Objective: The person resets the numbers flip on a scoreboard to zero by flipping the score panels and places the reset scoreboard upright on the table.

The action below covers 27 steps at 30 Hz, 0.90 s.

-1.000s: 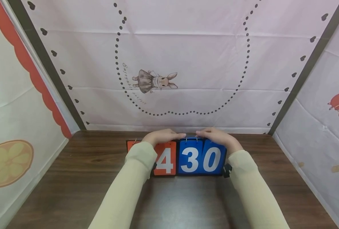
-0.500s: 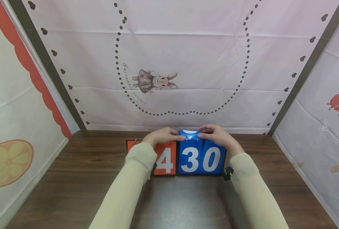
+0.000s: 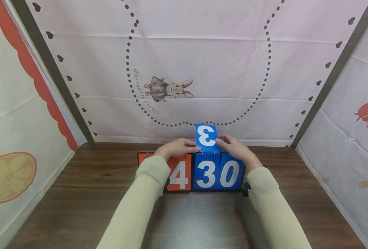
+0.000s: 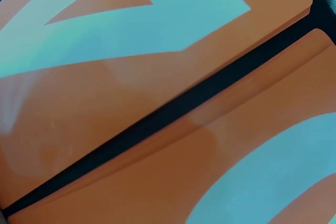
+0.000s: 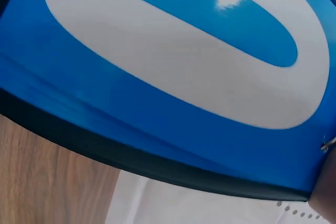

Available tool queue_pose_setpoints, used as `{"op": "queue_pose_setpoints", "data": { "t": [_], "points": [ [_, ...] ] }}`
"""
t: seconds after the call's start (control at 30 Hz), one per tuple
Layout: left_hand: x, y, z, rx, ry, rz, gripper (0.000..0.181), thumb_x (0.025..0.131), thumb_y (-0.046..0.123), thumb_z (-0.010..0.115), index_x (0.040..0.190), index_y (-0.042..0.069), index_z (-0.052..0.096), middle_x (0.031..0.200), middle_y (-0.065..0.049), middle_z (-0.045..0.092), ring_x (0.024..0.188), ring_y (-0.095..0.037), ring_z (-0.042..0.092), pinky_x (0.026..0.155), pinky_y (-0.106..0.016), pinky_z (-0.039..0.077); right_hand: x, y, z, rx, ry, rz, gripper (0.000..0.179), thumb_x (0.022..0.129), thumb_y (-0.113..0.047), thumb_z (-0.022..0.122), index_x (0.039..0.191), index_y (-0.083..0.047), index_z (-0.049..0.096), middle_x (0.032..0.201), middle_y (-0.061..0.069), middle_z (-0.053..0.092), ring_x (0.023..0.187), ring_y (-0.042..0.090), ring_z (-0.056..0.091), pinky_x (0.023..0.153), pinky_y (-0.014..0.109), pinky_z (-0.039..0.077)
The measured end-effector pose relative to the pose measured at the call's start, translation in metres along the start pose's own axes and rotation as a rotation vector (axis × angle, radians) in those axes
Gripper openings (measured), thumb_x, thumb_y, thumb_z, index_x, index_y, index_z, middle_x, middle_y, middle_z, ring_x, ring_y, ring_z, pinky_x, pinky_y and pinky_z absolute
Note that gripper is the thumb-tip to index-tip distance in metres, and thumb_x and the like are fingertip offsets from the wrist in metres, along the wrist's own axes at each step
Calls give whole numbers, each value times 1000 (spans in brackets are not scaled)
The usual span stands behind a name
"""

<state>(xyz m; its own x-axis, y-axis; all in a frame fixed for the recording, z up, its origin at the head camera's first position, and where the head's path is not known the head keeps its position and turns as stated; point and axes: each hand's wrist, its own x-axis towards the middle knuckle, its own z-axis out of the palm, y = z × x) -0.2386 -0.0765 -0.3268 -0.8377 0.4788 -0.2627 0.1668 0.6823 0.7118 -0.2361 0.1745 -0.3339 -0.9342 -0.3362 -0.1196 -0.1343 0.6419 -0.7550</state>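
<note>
Two hands in rolled cream sleeves meet along the top of a tabletop flip scoreboard with a black frame (image 3: 192,173) in the head view. It stands at the far side of a dark brown wood-grain table (image 3: 187,221), near a pale pink cloth wall printed with a dressed rabbit (image 3: 168,89). The left hand (image 3: 176,148) grips the scoreboard's top edge, its thumb just beside the small metal rings (image 3: 214,150). The right hand (image 3: 236,148) pinches the right edge of a glossy blue card with an upside-down white 3 (image 3: 206,138), raised above those rings. Below hang a blue card with an upright white 3 (image 3: 206,171), a blue card with a white 0 (image 3: 232,174) and a red card with a white 4 (image 3: 179,173).

One narrow black gap divides two cards, orange-looking, in the left wrist view; the left fingers' hold cannot be told there.

Much of the white 0 fills the right wrist view, with the scoreboard's black edge beneath it; the right hand's grip cannot be told from this angle.
</note>
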Motion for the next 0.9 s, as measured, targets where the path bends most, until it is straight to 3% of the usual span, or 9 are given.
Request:
{"op": "queue_pose_setpoints", "data": {
  "t": [0.13, 0.27, 0.47, 0.57, 0.67, 0.9],
  "points": [
    [-2, -1, -1, -25, 12, 7, 60, 85, 49, 61, 136, 19, 48, 132, -3, 52, 114, -20, 48, 94, -41, 42, 0, -3, -2, -43, -64, 10, 69, 93, -56, 40, 138, -3, 41, 132, 20, 48, 119, 37, 47, 97, 57, 33],
    [-4, -2, -1, -67, 20, 2, 62, 82, 47, 66, 135, 20, 49, 130, -1, 53, 111, -18, 49, 92, -37, 44, -3, -1, -7, -11, -117, -31, 51, 92, -45, 50, 126, -7, 55, 123, 15, 57, 115, 34, 50, 96, 58, 35],
    [-4, -4, -3, -74, 23, 59, 41, 83, 40, 67, 117, 17, 66, 114, 1, 61, 104, -17, 52, 85, -32, 48, -5, 4, -10, 57, -108, -126, 26, 88, -31, 62, 101, -8, 59, 106, 8, 61, 101, 26, 54, 94, 52, 40],
    [-4, -4, -5, -95, 27, 85, 31, 84, 37, 67, 107, 15, 71, 122, -1, 59, 112, -18, 49, 87, -33, 47, -5, 5, -10, 79, -95, -146, 25, 87, -28, 64, 98, -7, 58, 103, 8, 60, 99, 25, 55, 94, 51, 40],
    [-3, -5, -5, -118, 44, 90, 28, 85, 33, 67, 106, 16, 72, 130, 0, 54, 120, -18, 45, 91, -34, 46, -4, 6, -10, 92, -83, -150, 26, 87, -30, 65, 97, -7, 59, 103, 8, 61, 99, 25, 54, 95, 51, 40],
    [-3, -6, -4, -178, 95, 111, 26, 83, 25, 71, 107, 14, 71, 131, 0, 54, 123, -19, 44, 94, -36, 43, -3, 9, -10, 120, -63, -157, 27, 84, -29, 69, 101, -8, 62, 104, 7, 63, 99, 25, 57, 94, 52, 40]
  ]
}}
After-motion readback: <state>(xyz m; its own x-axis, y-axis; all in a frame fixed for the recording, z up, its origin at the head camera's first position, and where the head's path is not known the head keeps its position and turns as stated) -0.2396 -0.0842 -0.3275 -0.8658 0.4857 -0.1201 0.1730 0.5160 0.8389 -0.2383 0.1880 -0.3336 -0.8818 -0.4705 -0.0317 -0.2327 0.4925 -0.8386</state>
